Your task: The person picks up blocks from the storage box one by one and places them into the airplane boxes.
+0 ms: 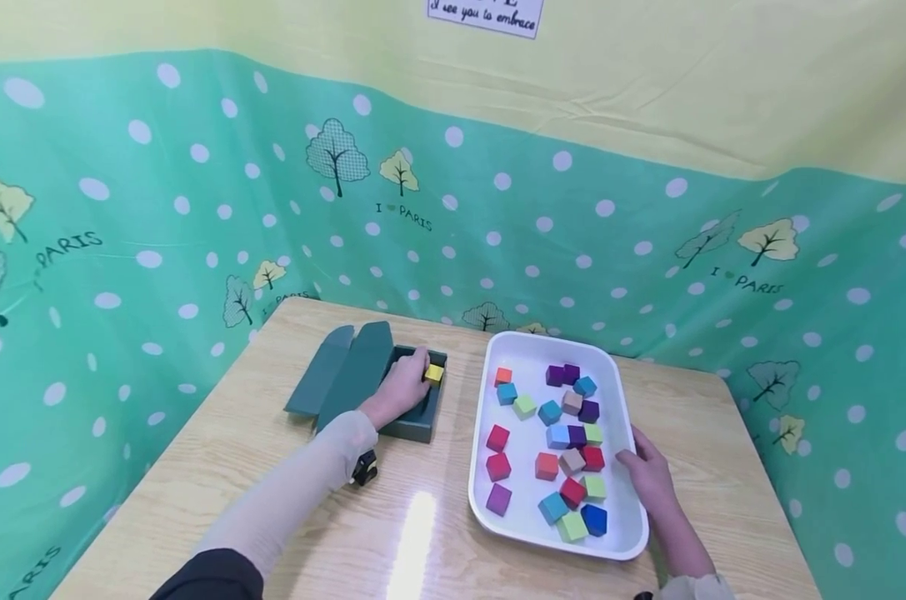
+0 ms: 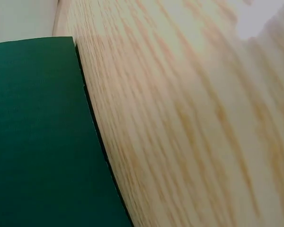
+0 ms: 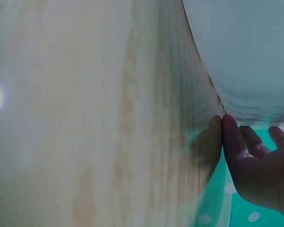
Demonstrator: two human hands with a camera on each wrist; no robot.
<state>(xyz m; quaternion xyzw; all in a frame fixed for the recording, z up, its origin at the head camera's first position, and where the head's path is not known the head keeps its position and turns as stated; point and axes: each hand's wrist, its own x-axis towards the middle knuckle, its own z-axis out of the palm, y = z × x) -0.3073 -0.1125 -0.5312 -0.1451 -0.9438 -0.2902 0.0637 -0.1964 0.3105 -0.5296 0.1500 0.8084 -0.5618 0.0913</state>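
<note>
I have the left hand (image 1: 406, 383) inside the green box (image 1: 411, 431) at the far left of the table (image 1: 325, 546), its fingers touching or just beside a yellow cube (image 1: 433, 374); with the fingertips hidden, I can't tell whether they pinch it. The box's lid (image 1: 355, 367) lies open to the left. My right hand (image 1: 650, 475) grips the right rim of the white tray (image 1: 526, 450), thumb over the edge, fingers outside. Scattered coloured cubes (image 1: 546, 467) lie in that tray, right of the box.
</note>
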